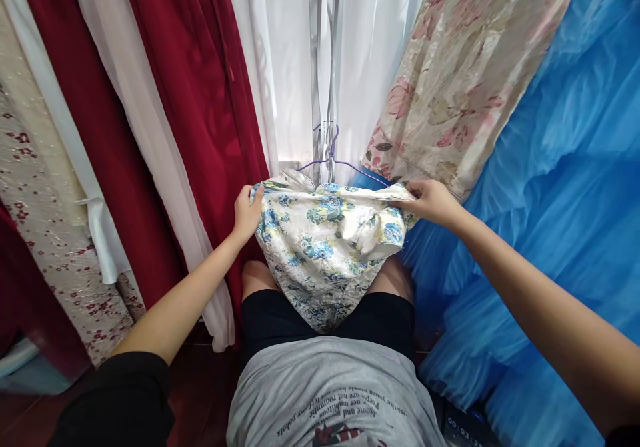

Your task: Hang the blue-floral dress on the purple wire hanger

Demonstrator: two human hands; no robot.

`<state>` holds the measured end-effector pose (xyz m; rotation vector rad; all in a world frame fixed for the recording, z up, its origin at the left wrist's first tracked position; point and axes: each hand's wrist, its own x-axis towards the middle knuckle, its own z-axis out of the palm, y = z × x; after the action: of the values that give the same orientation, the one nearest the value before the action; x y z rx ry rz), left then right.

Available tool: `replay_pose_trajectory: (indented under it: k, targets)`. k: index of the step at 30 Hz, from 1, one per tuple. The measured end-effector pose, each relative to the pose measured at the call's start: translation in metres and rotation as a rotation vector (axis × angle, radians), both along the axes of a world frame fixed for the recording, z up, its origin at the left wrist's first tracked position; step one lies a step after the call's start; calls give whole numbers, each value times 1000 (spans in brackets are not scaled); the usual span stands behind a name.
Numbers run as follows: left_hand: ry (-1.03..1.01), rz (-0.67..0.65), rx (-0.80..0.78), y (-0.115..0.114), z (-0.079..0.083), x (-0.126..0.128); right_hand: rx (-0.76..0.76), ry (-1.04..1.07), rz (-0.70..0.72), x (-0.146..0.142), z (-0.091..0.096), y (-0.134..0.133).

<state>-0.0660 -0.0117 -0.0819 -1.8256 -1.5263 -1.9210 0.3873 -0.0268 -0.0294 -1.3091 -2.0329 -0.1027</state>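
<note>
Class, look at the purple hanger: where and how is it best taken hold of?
Probably by the neck of the purple hanger, just below its hook, pinched from above. The hook and neck stand uncovered above the blue-flowered garment, while the arms slope down and their lower ends are hidden by cloth. The left hand and right hand grip the garment's upper sides, away from the neck.

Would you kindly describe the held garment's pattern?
The garment shows blue flowers on white, best in the head view.

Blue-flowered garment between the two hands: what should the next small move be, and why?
Probably a gentle outward tug with the right hand: the blue-flowered garment is bunched into folds near that hand, while the side by the left hand looks flatter.
</note>
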Motion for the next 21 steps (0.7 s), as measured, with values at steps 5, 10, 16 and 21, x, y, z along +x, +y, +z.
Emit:
replay_pose_trajectory:
  k: [5, 10, 16, 21]
  targets:
    - [-251, 10, 112, -4, -36, 7, 16, 131, -20, -6, -12, 1]
    - [-462, -113, 111, -6, -59, 18, 90, 230, -39, -13, -19, -1]
    - [-606, -406, 53, 0, -27, 14, -246, 471, 251, -5, -12, -18]
    - [-374, -404, 9, 2, -22, 22, -461, 890, 526, -24, 0, -26]
